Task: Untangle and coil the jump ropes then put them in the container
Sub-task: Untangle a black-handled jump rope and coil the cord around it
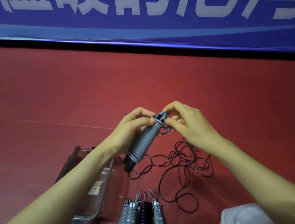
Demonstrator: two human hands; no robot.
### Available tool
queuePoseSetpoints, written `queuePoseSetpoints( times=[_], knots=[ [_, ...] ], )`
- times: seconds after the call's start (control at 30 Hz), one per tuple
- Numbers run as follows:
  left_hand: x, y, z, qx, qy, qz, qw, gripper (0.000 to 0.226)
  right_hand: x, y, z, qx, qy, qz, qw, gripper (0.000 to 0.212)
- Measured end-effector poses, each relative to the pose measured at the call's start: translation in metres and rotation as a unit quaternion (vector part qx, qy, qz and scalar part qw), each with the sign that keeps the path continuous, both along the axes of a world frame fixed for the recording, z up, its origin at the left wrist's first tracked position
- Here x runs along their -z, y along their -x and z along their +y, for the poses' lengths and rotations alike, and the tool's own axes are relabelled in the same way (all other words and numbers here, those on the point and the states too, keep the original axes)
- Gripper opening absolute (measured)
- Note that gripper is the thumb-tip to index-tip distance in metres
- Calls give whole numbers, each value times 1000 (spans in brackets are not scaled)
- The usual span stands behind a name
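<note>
Sports hall: red court floor (48, 90), blue banner (28, 24).

Dim, even light; wide-angle bending and blur at edges.

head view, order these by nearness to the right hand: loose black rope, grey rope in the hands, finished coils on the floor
1. grey rope: its top end is in the right hand's grip.
2. loose black rope: lying just below that hand.
3. finished coils: bottom centre, toward the person.
</note>
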State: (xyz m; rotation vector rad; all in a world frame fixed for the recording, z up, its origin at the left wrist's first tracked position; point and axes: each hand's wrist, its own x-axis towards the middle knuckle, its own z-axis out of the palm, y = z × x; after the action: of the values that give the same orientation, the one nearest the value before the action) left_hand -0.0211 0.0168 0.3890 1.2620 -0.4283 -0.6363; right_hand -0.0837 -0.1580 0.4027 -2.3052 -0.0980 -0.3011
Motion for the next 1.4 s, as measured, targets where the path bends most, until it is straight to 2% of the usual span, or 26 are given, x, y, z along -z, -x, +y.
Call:
queuePoseSetpoints(
  times=[0.1,0.3,0.5,0.6,0.7,0.8,0.87,1.03,1.13,1.2,1.33,1.37,1.4],
  knots=[
    [0,1,0,1,10,25,1000,21,1,0,-1,0,-16,-5,1000,12],
    [-2,4,0,6,25,6,1000,17,5,0,2,16,-67,-23,997,5],
    [-1,2,-1,6,31,6,999,21,4,-2,5,25,-124,-28,992,14],
    [-4,4,1,4,26,6,1000,22,1,-6,-1,-19,-175,19,984,21],
    [-4,2,1,-2,24,15,1000,19,-4,-6,-10,-90,-253,79,960,22],
    [-1,-1,3,5,33,12,999,19,-4,-4,-10,-117,-280,90,948,31],
    [0,-1,2,18,36,9,999,18,-4,-3,-8,-102,-323,84,937,27],
    [5,1,-1,8,43,-2,999,16,-1,-8,-10,-65,-328,38,942,15],
    [5,-1,-1,-23,7,-54,998,23,-2,-9,-9,-70,-360,110,924,11],
    [5,-4,1,-33,-32,-98,994,29,-1,-11,-8,-56,-368,167,913,26],
    [8,-4,2,-19,-115,-164,980,27,3,-19,-5,3,-244,157,957,15],
    [9,-3,0,-15,-131,-174,976,23,4,-20,-4,15,-259,160,952,17],
    [9,-1,-2,-17,-129,-168,977,18,5,-22,-2,32,-313,167,935,18]
  ],
)
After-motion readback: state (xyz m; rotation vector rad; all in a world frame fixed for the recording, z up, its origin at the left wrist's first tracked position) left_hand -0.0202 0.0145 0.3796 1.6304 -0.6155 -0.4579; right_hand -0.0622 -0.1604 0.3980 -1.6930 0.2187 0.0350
